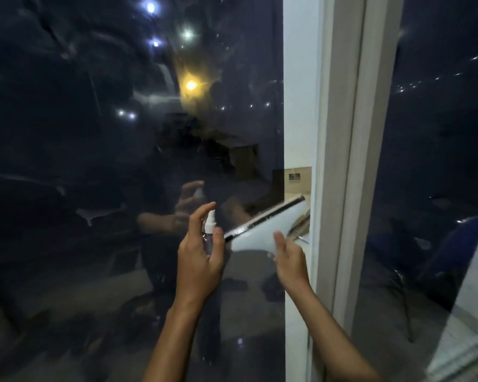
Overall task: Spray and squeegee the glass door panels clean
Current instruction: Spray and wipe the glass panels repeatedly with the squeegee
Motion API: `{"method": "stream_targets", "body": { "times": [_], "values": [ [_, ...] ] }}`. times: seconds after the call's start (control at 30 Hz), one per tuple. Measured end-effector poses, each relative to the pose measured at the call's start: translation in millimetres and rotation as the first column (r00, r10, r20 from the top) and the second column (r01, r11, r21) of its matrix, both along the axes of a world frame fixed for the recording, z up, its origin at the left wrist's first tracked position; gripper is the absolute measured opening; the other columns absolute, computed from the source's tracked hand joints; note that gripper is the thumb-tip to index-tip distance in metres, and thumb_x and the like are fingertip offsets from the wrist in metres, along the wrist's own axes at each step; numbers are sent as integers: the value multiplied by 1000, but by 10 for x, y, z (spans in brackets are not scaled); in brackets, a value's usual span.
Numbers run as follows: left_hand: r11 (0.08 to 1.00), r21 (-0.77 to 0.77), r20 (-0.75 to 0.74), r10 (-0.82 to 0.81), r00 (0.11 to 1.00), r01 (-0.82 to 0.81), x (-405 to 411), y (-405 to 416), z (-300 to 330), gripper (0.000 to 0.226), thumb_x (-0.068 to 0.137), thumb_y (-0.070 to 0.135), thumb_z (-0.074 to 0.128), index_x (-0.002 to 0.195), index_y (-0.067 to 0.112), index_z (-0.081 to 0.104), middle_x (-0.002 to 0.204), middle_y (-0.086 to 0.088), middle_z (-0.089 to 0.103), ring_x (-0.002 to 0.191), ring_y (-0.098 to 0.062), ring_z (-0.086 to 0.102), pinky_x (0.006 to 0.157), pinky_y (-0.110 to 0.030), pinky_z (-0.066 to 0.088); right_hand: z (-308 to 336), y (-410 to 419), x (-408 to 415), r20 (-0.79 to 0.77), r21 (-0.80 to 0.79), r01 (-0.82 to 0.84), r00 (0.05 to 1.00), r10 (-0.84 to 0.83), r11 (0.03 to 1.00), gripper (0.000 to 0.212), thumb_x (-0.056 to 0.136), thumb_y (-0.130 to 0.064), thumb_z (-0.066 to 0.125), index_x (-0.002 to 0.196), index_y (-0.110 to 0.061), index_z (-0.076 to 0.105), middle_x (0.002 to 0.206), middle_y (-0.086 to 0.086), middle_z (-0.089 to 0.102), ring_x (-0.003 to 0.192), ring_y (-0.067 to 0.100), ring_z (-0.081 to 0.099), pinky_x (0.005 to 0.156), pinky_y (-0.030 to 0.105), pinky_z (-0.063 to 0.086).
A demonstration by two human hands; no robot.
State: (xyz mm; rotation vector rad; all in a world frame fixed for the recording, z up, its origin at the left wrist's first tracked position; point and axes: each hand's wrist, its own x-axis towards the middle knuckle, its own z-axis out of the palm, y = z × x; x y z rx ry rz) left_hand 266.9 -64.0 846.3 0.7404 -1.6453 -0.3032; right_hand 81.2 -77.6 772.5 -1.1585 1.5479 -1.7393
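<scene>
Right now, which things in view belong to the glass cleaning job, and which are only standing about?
For the job:
- spray bottle in the left hand
- squeegee in the right hand
- glass door panel

Only standing about:
- white door frame
- cardboard box, seen beside the frame

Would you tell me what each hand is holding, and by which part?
The left hand grips the spray bottle around its body, forefinger over the nozzle; the right hand holds the squeegee by its handle.

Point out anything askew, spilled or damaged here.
Nothing damaged or spilled. The squeegee in the right hand sits tilted, blade rising toward the door frame. The left hand holds the spray bottle upright at the glass panel.
</scene>
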Motion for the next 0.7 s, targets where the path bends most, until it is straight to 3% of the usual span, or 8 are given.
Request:
{"method": "stream_targets", "body": {
  "times": [0.1,0.17,0.27,0.33,0.4,0.47,0.53,0.7],
  "values": [
    [1000,6,-3,-11,1000,11,-72,38,-87,38,98,23,52,135,31,49,111,9,66,94,-8,66,80,-22,52,-129,-157,52,83,15,-34,996,33,999,55,94,-58,42,104,-9,66,90,5,71,81,14,69,66,18,54],
    [1000,16,8,-17,1000,17,-93,61,-147,39,98,22,52,135,35,47,109,2,69,91,-8,67,78,-20,50,-597,-80,95,74,167,-9,997,-3,986,57,98,-54,40,106,-5,67,91,9,71,77,15,67,59,13,49],
    [1000,25,20,-8,1000,7,-106,86,-181,39,98,22,52,133,38,47,103,4,68,80,-5,63,72,-16,46,-1245,259,107,88,406,-16,996,-22,914,53,101,-48,41,96,-4,70,83,10,68,68,14,64,55,20,46],
    [1000,24,19,-7,1000,7,-108,96,-163,38,98,21,52,133,36,48,100,4,67,75,-5,60,70,-15,44,-1433,449,75,57,454,-12,998,-16,891,51,98,-51,42,76,-13,67,76,8,68,61,13,64,61,28,50],
    [1000,23,11,-13,1000,12,-101,105,-123,37,98,23,51,133,35,47,96,3,67,72,-5,59,67,-18,45,-1380,590,73,25,433,12,999,-26,901,52,99,-51,42,67,-16,64,69,2,69,59,11,67,64,26,54],
    [1000,7,3,-5,1000,5,-80,98,-48,36,99,23,51,132,36,48,95,4,66,72,-8,62,66,-22,48,-1149,656,84,34,354,29,998,-44,935,49,102,-42,43,62,-19,58,63,-3,65,63,11,68,52,13,48],
    [1000,-17,-18,-1,1000,1,-39,99,67,36,98,22,51,131,36,48,92,6,65,72,-11,63,66,-28,50,-890,667,76,37,287,34,998,-47,957,46,102,-37,44,60,-21,53,60,-5,60,70,18,68,49,8,43],
    [991,-126,-39,32,999,-37,202,-18,735,37,98,24,51,131,39,48,89,7,63,67,-10,57,63,-28,45,-62,532,80,47,79,22,999,-26,997,42,102,-31,45,81,-4,70,79,8,73,72,15,68,53,8,46]
  ]
}}
